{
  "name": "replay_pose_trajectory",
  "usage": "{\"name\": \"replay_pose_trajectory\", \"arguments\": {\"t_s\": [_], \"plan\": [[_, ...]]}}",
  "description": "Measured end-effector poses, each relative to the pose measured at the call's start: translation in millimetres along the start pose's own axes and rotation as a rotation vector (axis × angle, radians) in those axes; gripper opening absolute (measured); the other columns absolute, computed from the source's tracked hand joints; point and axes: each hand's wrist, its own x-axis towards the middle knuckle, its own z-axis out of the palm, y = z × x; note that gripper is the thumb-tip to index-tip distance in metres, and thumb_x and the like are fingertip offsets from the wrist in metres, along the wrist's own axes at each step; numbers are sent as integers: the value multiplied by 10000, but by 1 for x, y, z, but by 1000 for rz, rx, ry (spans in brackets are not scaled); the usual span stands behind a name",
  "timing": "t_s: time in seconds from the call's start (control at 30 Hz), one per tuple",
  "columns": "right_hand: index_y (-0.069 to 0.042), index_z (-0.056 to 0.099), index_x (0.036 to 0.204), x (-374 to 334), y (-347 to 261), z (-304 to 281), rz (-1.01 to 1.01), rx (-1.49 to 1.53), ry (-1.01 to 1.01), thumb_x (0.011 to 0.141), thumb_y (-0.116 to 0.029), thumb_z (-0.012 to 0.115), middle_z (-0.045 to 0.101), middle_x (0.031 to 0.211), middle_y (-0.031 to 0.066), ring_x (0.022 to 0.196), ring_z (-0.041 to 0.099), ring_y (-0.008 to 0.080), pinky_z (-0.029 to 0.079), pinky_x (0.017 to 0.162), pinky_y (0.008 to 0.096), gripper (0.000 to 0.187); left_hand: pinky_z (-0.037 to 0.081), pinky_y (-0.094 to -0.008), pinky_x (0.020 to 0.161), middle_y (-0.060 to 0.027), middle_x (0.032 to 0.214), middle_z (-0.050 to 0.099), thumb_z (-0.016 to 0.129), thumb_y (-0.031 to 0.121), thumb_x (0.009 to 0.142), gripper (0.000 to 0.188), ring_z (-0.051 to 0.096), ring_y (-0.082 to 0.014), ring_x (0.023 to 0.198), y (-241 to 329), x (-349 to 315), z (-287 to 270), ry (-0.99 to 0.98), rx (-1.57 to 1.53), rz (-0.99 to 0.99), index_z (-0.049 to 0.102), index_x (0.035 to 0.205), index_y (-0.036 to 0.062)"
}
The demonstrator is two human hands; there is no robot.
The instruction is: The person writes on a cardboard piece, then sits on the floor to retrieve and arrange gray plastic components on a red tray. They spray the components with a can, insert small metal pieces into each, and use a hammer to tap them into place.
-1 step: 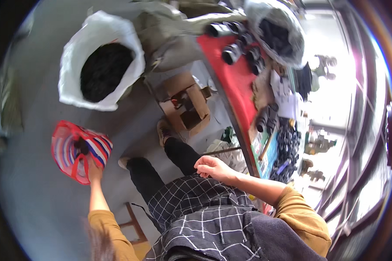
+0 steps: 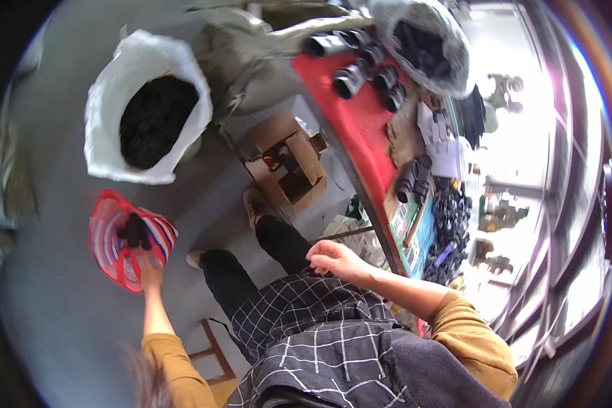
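2 bare hands in view, well apart. L hand (image 2: pixel 151 273) is at the near rim of a striped bag (image 2: pixel 105 234) (red, white & blue, red trim), which is low down, out to the person's L, mouth up. Blk pcs (image 2: pixel 134 231) show at the bag's mouth, just beyond the fingertips. Blur hides the grip: can't tell if the fingers pinch the rim, the pcs or neither. L arm is stretched out nearly straight.

R hand (image 2: pixel 338 261) is loosely curled, fingers bent in toward the palm, above the dark trousers nr the top of a checked apron (image 2: pixel 323 347). Nothing shows in it; can't tell if the fingertips press together.

Just beyond the striped bag: big white sack (image 2: pixel 100 129) w/ a dark mass (image 2: pixel 158 122) inside. Cardboard box (image 2: pixel 311 155), flaps up, sits btwn the sack & a red-topped table (image 2: pixel 343 129). On the table: blk & silver tubes (image 2: pixel 350 80), a clear plastic bag (image 2: pixel 460 61) w/ dark contents at the far end, & a heap of small blk parts (image 2: pixel 449 238) nearer the person. Wooden frame (image 2: pixel 214 350) stands low, nr the L sleeve.
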Motion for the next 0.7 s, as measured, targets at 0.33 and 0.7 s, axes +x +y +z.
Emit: {"name": "replay_pose_trajectory", "arguments": {"t_s": [0.33, 0.7], "plan": [[-11, 590, 1042, 44, -18, -276, -370, -170, 1141, 817, -159, 656, 589, 999, 176, 919, 593, 305, 479, 823, 380, 277, 416, -439, 970, -170, 1139, 600, 654, 138, 827, 388, 544, -349, 1104, 363, -142, -68, 387, 52, 772, 574, 1194, 37], [-9, 313, 1373, 43, 53, -260, -20, 34, 1339, 679, -264, 810, 378, 1316, 246, 1218, 371, 425, 309, 1038, 494, 891, 179, -551, 1125, -227, 1490, 294, 712, 579, 747, 895, 223, -391, 1404, 722, -49, -101, 540, 395, 901, 363, 1435, 126]]}}
